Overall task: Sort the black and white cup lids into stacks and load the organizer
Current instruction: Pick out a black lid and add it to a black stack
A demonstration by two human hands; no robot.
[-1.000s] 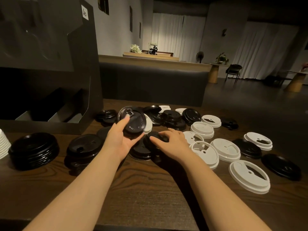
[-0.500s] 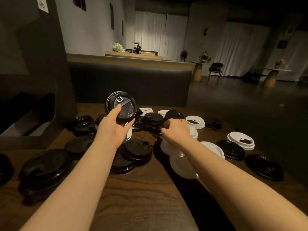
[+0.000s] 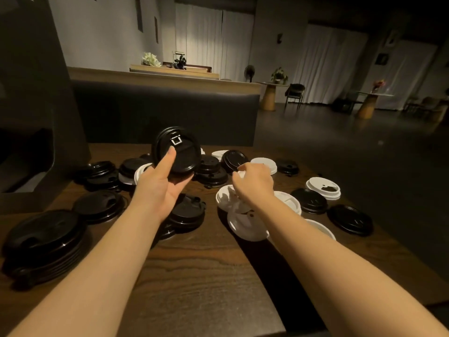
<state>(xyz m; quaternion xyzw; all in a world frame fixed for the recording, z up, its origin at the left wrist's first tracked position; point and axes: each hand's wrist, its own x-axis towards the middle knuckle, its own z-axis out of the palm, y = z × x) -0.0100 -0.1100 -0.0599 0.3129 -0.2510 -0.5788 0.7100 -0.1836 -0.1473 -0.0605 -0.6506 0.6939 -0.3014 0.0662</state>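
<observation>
- Far left, well outside my left fingers: the dark organizer (image 3: 41, 98) stands on the wooden table (image 3: 194, 283); I cannot make out what its compartments hold.
- Near left edge, well below and left of my left fingers: a stack of black lids (image 3: 46, 242) rests on the table, with a single black lid (image 3: 99, 205) just beyond it.
- Left hand (image 3: 158, 188): I hold a small stack of black lids (image 3: 177, 152) raised and tilted on edge; the thumb presses its facing side and the fingers curl behind its lower rim, so the grip is closed on it.
- Directly below my left palm: a low black stack (image 3: 187, 212) lies on the table.
- Between my two hands and just past the fingertips: more black lids (image 3: 211, 171), some overlapping, lie flat.
- Right hand (image 3: 255, 183): my fingers are curled downward and pinch the rim of a white lid (image 3: 240, 173). Only a sliver of it shows.
- Under my right wrist: white lids (image 3: 245, 224) lie overlapping, touching one another.
- Right of my right fingers, near: a white lid (image 3: 323, 188), then two black lids (image 3: 308, 200) (image 3: 349, 220) lying apart on the table.
</observation>
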